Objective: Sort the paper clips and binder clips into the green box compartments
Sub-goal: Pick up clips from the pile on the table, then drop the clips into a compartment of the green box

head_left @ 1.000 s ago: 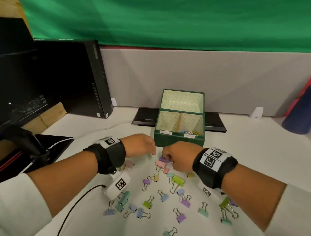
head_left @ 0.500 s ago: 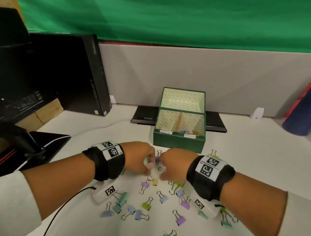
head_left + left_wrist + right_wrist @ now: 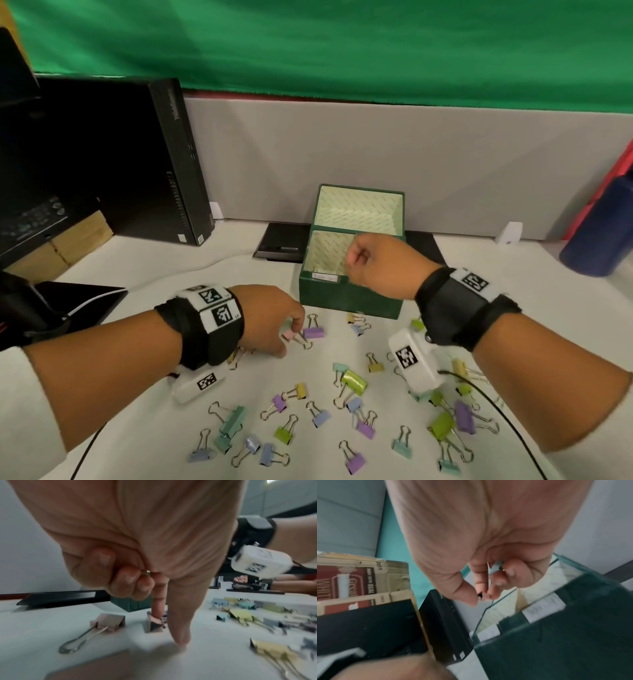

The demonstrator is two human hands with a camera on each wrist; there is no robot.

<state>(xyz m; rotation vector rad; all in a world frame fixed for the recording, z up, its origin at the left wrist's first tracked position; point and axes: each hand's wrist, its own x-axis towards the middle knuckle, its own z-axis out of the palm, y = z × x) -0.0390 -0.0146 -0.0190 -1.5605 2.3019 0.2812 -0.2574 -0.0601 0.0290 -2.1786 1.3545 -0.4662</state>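
The green box (image 3: 342, 301) stands open mid-table with its lid (image 3: 359, 209) upright. My right hand (image 3: 373, 263) hovers over the box, fist-like; in the right wrist view its fingers pinch a pale binder clip (image 3: 495, 566) above the box (image 3: 573, 628). My left hand (image 3: 274, 322) is down on the table left of the box. Its index finger touches a pink binder clip (image 3: 154, 622), its thumb tip rests on the table beside it, and its curled fingers hold a small gold-coloured clip (image 3: 147, 572). Several pastel binder clips (image 3: 354, 382) lie scattered in front.
A black computer tower (image 3: 154, 161) stands at the back left, and a flat black device (image 3: 281, 241) lies behind the box. A dark blue cylinder (image 3: 599, 233) is at the far right. A black cable (image 3: 496, 401) trails from my right wrist over the clips.
My right hand rose from the clip pile to above the green box with a clip. My left hand dropped back to the table onto the pink clip.
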